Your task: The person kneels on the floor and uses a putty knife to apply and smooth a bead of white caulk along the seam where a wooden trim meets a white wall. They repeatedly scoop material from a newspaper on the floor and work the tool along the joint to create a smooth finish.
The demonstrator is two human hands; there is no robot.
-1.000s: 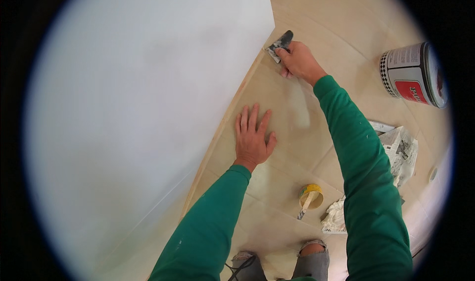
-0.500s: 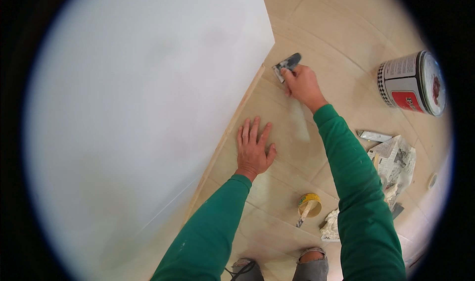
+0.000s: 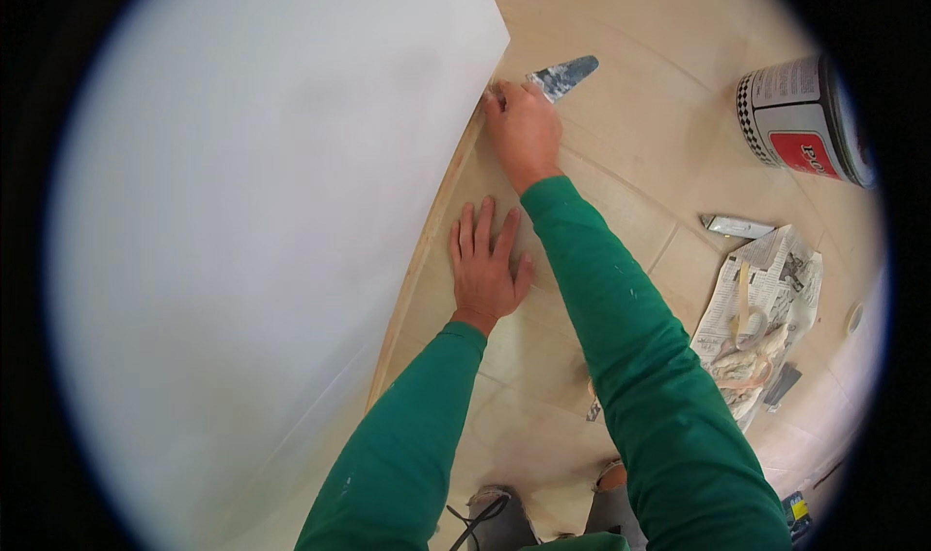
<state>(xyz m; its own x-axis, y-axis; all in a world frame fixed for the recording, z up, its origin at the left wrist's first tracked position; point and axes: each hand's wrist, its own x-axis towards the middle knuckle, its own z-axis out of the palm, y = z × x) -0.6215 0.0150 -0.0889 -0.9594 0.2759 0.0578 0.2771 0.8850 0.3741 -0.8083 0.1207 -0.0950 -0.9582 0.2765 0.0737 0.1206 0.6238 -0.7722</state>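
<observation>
My right hand (image 3: 525,132) is closed around a putty knife (image 3: 568,76) at the foot of a smooth white wall (image 3: 291,163). A dark, white-smeared part of the tool sticks out to the right of the fingers; its other end is hidden by the hand. The fingertips are close to the pale wooden strip (image 3: 439,200) along the wall's base, near the far corner. Flat on the tan tiled floor (image 3: 621,197), beside the same strip, lies my left hand (image 3: 485,275), fingers spread and holding nothing.
A large paint can (image 3: 790,119) stands at the far right. Below it are a slim, light-coloured tool (image 3: 737,227) and a newspaper sheet (image 3: 713,328) with a crumpled whitish cloth (image 3: 752,365) on it. A tape roll (image 3: 854,318) sits at the right edge. Dark cords (image 3: 477,522) hang near my knees.
My right hand has moved left with the putty knife, from over the floor to the wooden strip. The right forearm now covers the yellow tub. My left hand keeps its place on the floor.
</observation>
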